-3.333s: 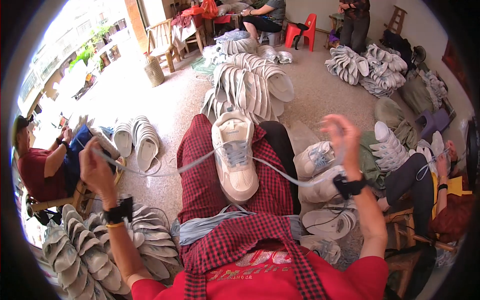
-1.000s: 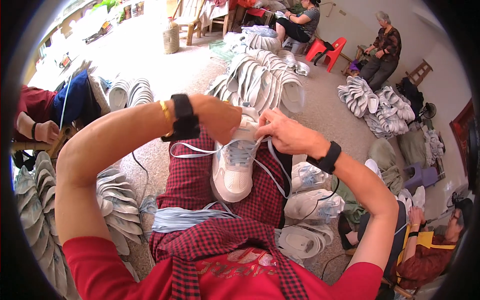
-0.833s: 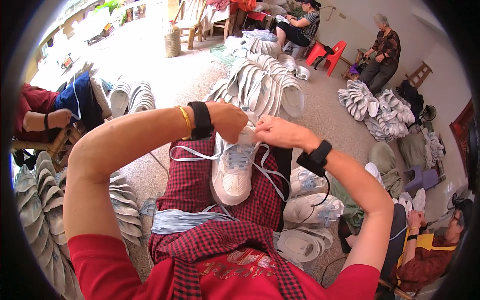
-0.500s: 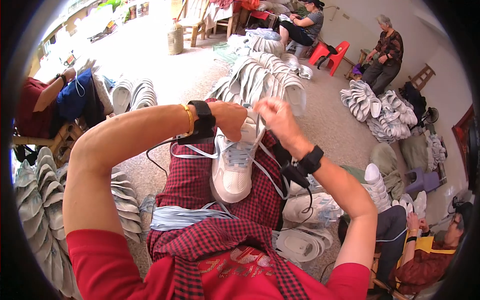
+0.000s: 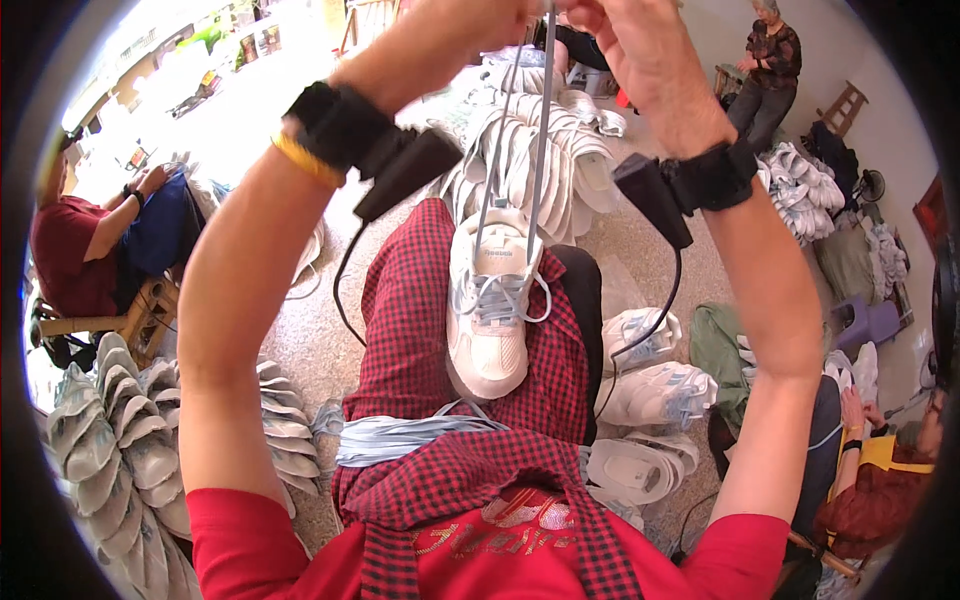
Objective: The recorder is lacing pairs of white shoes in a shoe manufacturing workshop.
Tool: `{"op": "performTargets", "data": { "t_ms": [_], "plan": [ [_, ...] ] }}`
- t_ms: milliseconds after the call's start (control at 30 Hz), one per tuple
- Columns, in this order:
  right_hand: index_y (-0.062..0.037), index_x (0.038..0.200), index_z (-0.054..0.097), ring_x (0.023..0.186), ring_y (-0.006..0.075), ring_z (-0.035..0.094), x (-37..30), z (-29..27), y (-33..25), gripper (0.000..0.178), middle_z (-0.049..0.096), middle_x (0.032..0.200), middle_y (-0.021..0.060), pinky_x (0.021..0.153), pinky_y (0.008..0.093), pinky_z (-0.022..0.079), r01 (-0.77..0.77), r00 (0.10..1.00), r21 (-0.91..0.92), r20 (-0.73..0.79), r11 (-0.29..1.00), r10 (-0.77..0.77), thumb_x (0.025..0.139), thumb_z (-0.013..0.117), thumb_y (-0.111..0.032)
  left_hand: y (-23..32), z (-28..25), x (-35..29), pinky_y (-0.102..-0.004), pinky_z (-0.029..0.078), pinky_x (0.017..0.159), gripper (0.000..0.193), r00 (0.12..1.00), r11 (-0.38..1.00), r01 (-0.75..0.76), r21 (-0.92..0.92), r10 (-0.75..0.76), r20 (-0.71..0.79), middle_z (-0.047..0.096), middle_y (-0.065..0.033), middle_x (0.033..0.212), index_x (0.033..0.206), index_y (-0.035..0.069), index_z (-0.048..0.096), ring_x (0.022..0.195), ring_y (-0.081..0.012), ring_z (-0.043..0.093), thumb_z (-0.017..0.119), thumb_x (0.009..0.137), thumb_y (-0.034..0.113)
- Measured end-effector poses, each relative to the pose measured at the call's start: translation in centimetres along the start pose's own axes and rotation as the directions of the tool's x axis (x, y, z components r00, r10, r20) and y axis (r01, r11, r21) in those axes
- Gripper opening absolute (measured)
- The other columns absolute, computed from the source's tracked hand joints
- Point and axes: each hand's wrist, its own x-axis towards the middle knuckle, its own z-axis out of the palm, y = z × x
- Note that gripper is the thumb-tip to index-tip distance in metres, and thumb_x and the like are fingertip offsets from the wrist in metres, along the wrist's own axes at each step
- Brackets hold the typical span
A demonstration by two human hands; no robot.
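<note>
We had the white shoe (image 5: pixel 486 352) on the checked cloth (image 5: pixel 405 300) over our lap, its toe toward six o'clock. Two taut strands of grey lace (image 5: pixel 541 135) ran from beside its tongue to twelve o'clock, where our left hand (image 5: pixel 490 20) was; our right hand (image 5: pixel 640 65) was at one. The upper edge cut off our fingertips, so we could not tell which hand gripped them. Bundled pale-blue laces (image 5: pixel 410 440) lay at seven.

Sneaker (image 5: pixel 488 352), one, white, toe toward the wearer, on red-and-black checked apron (image 5: pixel 408 300). Laces (image 5: pixel 541 150), two, stretched taut up to left hand (image 5: pixel 490 20) and right hand (image 5: pixel 640 60) (fingertips partly cut off by upper edge). Lace bundle (image 5: pixel 405 442), pale blue, across lap. Shoe uppers (image 5: pixel 150 440), stacked, at left.
</note>
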Motion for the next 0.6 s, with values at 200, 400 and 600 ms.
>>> {"op": "performTargets", "data": {
  "t_ms": [200, 400, 600],
  "plan": [
    [-0.0031, 0.096, 0.066, 0.063, 0.006, 0.057, 2.4, -1.4, -1.8, 0.027, 0.065, 0.076, 0.0018, 0.055, 0.0166, 0.044, 0.117, 0.993, -0.127, -0.018, 0.985, -0.121, 0.101, 0.06, -0.028, 6.0, -2.2, 3.2, -0.0194, 0.024, 0.04, 0.017, 0.889, 0.122, 0.456, -0.882, -0.018, 0.457, 0.049, 0.0036, 0.066, 0.09, 0.005, 0.062, 0.047, -0.0035, 0.033, 0.048, 0.097, 0.011],
    [-0.0059, 0.103, 0.063, 0.064, 0.0044, 0.052, -1.5, -2.6, -0.7, 0.021, 0.061, 0.08, -0.0013, 0.056, 0.019, 0.042, -0.116, 0.993, -0.051, -0.029, 0.992, 0.115, 0.1, 0.06, -0.027, 5.7, -1.9, 2.2, -0.0205, 0.022, 0.038, 0.019, 0.927, 0.31, 0.372, -0.875, -0.085, 0.364, 0.044, 0.0052, 0.062, 0.081, 0.006, 0.058, 0.045, -0.003, 0.032, 0.048, 0.097, 0.01],
    [0.0005, 0.111, 0.07, 0.065, 0.0034, 0.052, -8.8, -0.9, 7.1, 0.031, 0.058, 0.078, -0.0075, 0.058, 0.0196, 0.044, -0.423, 0.51, -0.33, 0.684, 0.844, 0.523, 0.092, 0.069, -0.024, 5.9, -0.6, 1.2, -0.0224, 0.021, 0.04, 0.015, 0.882, 0.174, 0.463, -0.869, -0.182, 0.434, 0.048, 0.0027, 0.065, 0.086, 0.003, 0.059, 0.046, -0.0042, 0.033, 0.053, 0.096, 0.012]
  ]
}}
